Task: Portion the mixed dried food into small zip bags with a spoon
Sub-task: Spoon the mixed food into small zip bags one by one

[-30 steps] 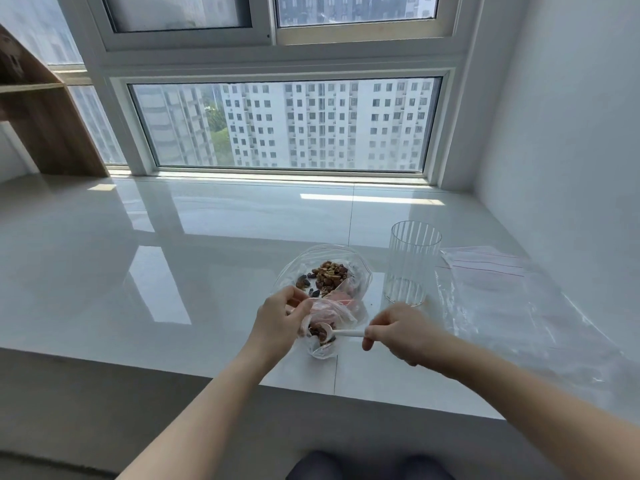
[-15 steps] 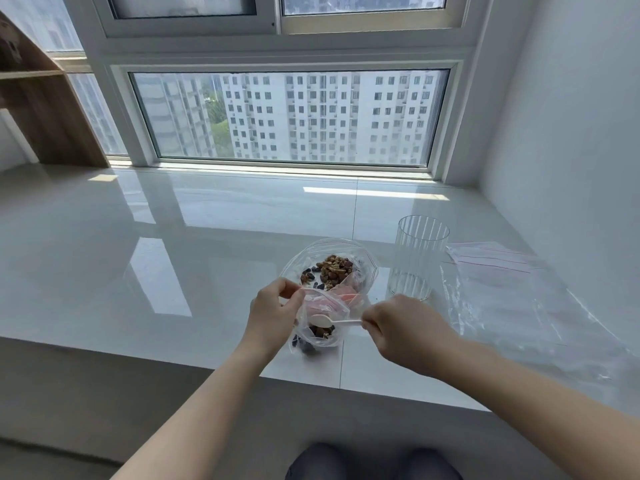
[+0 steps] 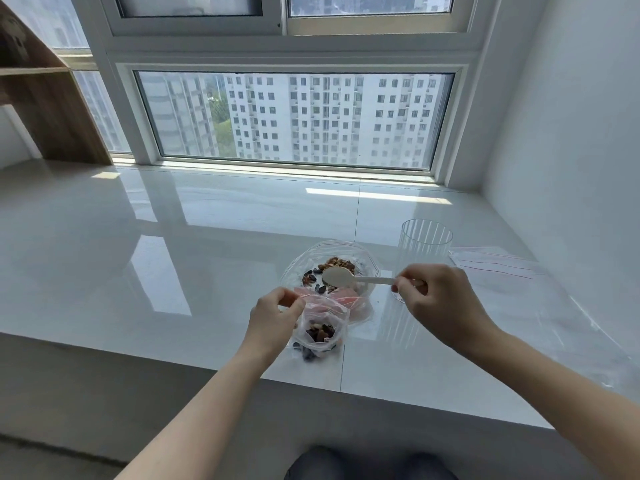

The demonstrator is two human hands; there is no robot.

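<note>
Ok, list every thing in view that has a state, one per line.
small zip bag: open, partly filled, mouth pinched by the left hand
spoon: empty, held over the clear bowl by the right hand
clear bowl: holds dried food
ribbed clear cup: upright, empty
spare zip bags: flat

Cream spoon (image 3: 337,277), ribbed clear cup (image 3: 425,242)

Bare forearms, no sleeves; dark trousers (image 3: 367,464) at the knees.

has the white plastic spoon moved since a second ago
Yes. The white plastic spoon has left the small zip bag and now hovers over the clear food container.
</note>
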